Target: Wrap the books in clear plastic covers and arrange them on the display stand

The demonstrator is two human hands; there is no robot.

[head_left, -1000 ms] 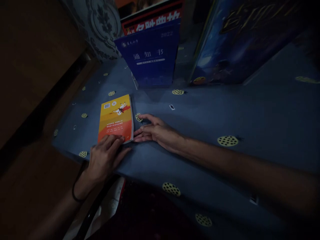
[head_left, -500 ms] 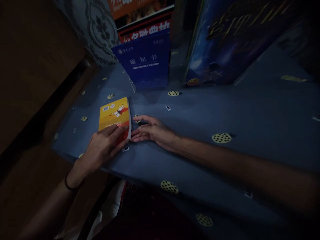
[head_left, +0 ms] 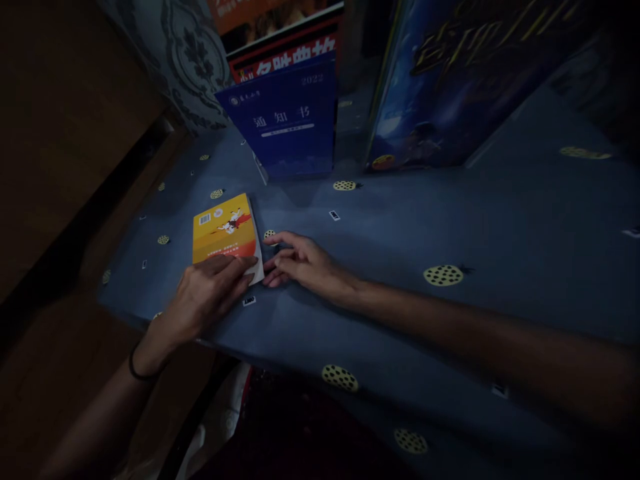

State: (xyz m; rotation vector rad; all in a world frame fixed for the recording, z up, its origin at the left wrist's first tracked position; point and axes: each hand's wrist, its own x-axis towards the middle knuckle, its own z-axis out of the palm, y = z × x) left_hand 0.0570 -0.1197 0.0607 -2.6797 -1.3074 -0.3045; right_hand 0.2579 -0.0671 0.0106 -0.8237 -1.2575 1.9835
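Note:
A small yellow and orange book (head_left: 220, 230) lies flat on the table, its barcode side up. My left hand (head_left: 210, 283) covers its near edge, with fingers closed at the near right corner. At that corner the cover is peeled up a little and white pages show under it. Just right of the book, my right hand (head_left: 305, 263) rests with its fingers apart and slightly bent, holding nothing. Its fingertips are close to the page edge; whether they touch it I cannot tell.
Behind the book stands a blue folder marked 2022 (head_left: 295, 150), with red and orange books (head_left: 280, 33) behind it. A large dark blue book (head_left: 425, 113) stands upright to the right. The blue tablecloth (head_left: 380, 233) has pineapple prints; its left edge drops off beside a wooden surface.
My left fingers have drawn back at the book's near right corner, and more white page shows there. My right hand has barely moved. The view has shifted slightly.

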